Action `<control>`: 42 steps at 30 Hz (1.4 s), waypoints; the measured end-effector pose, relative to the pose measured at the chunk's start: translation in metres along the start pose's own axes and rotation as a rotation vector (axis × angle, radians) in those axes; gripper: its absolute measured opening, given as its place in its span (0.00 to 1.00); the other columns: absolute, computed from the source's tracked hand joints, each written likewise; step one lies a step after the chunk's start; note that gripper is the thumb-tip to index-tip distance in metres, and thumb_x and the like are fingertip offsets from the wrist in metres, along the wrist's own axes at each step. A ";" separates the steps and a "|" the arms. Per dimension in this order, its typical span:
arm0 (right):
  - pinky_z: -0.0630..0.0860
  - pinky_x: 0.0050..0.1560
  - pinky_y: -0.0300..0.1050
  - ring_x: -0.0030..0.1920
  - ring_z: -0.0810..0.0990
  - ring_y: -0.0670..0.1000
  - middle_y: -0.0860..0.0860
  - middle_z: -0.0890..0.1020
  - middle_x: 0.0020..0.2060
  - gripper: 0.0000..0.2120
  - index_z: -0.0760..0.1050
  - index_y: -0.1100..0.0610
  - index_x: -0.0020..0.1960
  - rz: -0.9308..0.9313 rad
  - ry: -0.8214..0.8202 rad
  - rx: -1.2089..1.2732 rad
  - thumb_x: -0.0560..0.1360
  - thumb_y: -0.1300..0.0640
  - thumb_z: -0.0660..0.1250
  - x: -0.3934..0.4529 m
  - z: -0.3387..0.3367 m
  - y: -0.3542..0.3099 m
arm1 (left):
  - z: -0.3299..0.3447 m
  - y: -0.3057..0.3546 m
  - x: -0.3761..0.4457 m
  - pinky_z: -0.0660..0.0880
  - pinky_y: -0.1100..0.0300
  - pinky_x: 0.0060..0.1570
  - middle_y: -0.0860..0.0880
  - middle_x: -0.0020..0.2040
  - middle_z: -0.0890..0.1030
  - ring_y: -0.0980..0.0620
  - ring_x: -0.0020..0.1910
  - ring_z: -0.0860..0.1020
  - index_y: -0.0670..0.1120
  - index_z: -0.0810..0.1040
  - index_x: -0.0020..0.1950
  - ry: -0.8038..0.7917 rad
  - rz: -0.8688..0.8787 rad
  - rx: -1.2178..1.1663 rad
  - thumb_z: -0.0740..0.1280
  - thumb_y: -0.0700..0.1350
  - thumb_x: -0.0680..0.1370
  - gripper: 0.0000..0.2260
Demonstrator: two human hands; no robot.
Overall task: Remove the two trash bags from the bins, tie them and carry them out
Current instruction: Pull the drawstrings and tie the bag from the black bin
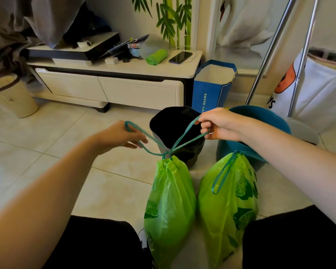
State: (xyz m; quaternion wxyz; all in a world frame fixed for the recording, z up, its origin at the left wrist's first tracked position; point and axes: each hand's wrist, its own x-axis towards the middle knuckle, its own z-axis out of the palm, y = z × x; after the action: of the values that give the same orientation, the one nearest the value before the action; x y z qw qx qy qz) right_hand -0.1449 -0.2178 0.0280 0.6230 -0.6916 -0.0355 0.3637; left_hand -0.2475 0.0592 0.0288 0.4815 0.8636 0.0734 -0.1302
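Left hand point(122, 135) hooked through one teal drawstring loop point(136, 131), fingers curled loosely around it. Right hand point(219, 124) pinched shut on the other loop point(190, 133) of the same cord. Both loops drawn taut and apart, meeting at the gathered neck of the left green trash bag point(169, 200), cinched closed. Bag on the tiled floor point(47, 136) between two dark-clad knees, printed with lime slices. Just beside it, touching, the second green trash bag point(227, 206), neck also gathered, its own drawstring loop point(221, 175) hanging slack down the front. Behind the bags, an empty black bin point(173, 123) and a blue bin point(260, 117), near each other. Farther back: blue paper bag point(209, 90), cream low cabinet point(109, 86) carrying a green roll point(156, 56) and a phone point(180, 57). Beige bin point(12, 96) far left.
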 end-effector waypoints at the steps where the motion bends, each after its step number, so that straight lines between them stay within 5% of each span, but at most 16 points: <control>1: 0.63 0.32 0.41 0.28 0.66 0.48 0.49 0.65 0.25 0.07 0.71 0.57 0.41 0.008 0.019 0.002 0.77 0.61 0.59 0.000 -0.002 -0.001 | -0.006 0.002 -0.004 0.80 0.54 0.53 0.41 0.44 0.84 0.47 0.47 0.83 0.38 0.83 0.44 -0.001 -0.014 -0.198 0.64 0.37 0.77 0.09; 5: 0.68 0.35 0.42 0.32 0.73 0.49 0.50 0.72 0.27 0.08 0.72 0.57 0.39 0.035 0.047 0.015 0.75 0.58 0.58 -0.003 -0.008 -0.004 | -0.022 0.012 -0.011 0.81 0.54 0.49 0.47 0.27 0.73 0.46 0.36 0.80 0.44 0.70 0.27 -0.053 -0.066 -0.838 0.59 0.39 0.72 0.13; 7: 0.74 0.41 0.44 0.35 0.78 0.51 0.51 0.76 0.28 0.10 0.72 0.57 0.36 0.054 0.008 0.117 0.74 0.58 0.58 -0.005 -0.007 -0.007 | -0.020 0.019 -0.010 0.78 0.60 0.37 0.51 0.23 0.66 0.52 0.26 0.72 0.46 0.67 0.27 -0.068 -0.092 -0.969 0.63 0.42 0.67 0.10; 10: 0.77 0.46 0.46 0.34 0.79 0.51 0.51 0.75 0.28 0.10 0.72 0.57 0.35 0.058 -0.052 0.265 0.73 0.58 0.58 -0.008 -0.002 -0.010 | -0.014 0.026 -0.004 0.65 0.67 0.22 0.54 0.20 0.61 0.58 0.18 0.61 0.46 0.69 0.33 -0.079 -0.188 -1.035 0.63 0.43 0.71 0.07; 13: 0.73 0.40 0.43 0.28 0.71 0.48 0.49 0.69 0.27 0.07 0.71 0.56 0.38 0.056 -0.073 0.283 0.74 0.57 0.59 -0.012 0.006 -0.013 | -0.003 0.031 -0.001 0.61 0.71 0.17 0.54 0.23 0.68 0.58 0.14 0.62 0.43 0.75 0.46 -0.123 -0.293 -1.051 0.58 0.41 0.78 0.07; 19: 0.74 0.34 0.43 0.27 0.73 0.48 0.51 0.73 0.30 0.03 0.76 0.60 0.45 -0.183 0.046 0.003 0.75 0.62 0.64 -0.028 0.029 -0.031 | 0.019 0.051 -0.004 0.73 0.69 0.21 0.46 0.37 0.79 0.59 0.20 0.70 0.43 0.74 0.52 -0.148 -0.227 -0.962 0.65 0.41 0.74 0.07; 24: 0.79 0.35 0.42 0.31 0.79 0.48 0.52 0.77 0.32 0.06 0.78 0.63 0.48 -0.345 0.101 -0.176 0.75 0.62 0.66 -0.040 0.043 -0.043 | 0.036 0.067 -0.003 0.82 0.57 0.41 0.41 0.43 0.84 0.49 0.38 0.83 0.40 0.76 0.42 -0.111 -0.024 -0.908 0.61 0.41 0.79 0.08; 28: 0.80 0.35 0.42 0.33 0.83 0.49 0.53 0.81 0.34 0.08 0.79 0.64 0.47 -0.491 0.208 -0.420 0.75 0.59 0.67 -0.044 0.052 -0.042 | 0.046 0.074 -0.002 0.80 0.56 0.54 0.40 0.49 0.85 0.46 0.50 0.84 0.37 0.79 0.49 -0.142 0.023 -0.800 0.60 0.44 0.80 0.13; 32: 0.83 0.38 0.44 0.33 0.84 0.48 0.51 0.84 0.35 0.07 0.81 0.57 0.45 -0.643 0.288 -0.699 0.75 0.54 0.67 -0.051 0.056 -0.040 | 0.055 0.079 0.000 0.81 0.57 0.50 0.43 0.42 0.84 0.49 0.44 0.83 0.39 0.79 0.48 -0.149 0.005 -0.814 0.58 0.48 0.81 0.16; 37: 0.83 0.39 0.41 0.33 0.85 0.46 0.52 0.85 0.35 0.08 0.81 0.59 0.47 -0.664 0.236 -0.737 0.76 0.57 0.65 -0.063 0.054 -0.039 | 0.057 0.082 0.007 0.79 0.59 0.40 0.48 0.39 0.80 0.52 0.35 0.79 0.42 0.76 0.55 -0.075 -0.022 -0.985 0.60 0.46 0.80 0.10; 42: 0.80 0.46 0.36 0.38 0.84 0.43 0.48 0.85 0.38 0.06 0.82 0.56 0.49 -0.496 0.149 -0.935 0.75 0.58 0.66 -0.065 0.031 -0.018 | 0.054 0.075 0.024 0.64 0.65 0.25 0.52 0.28 0.67 0.57 0.22 0.60 0.44 0.74 0.53 0.093 -0.089 -0.975 0.63 0.41 0.78 0.05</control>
State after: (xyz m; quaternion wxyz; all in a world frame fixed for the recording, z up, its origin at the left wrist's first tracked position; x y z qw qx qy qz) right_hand -0.2019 -0.2205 0.0751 0.3166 -0.8902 -0.3118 0.1007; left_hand -0.2143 -0.0256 0.0556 0.8200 0.5385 0.1840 -0.0621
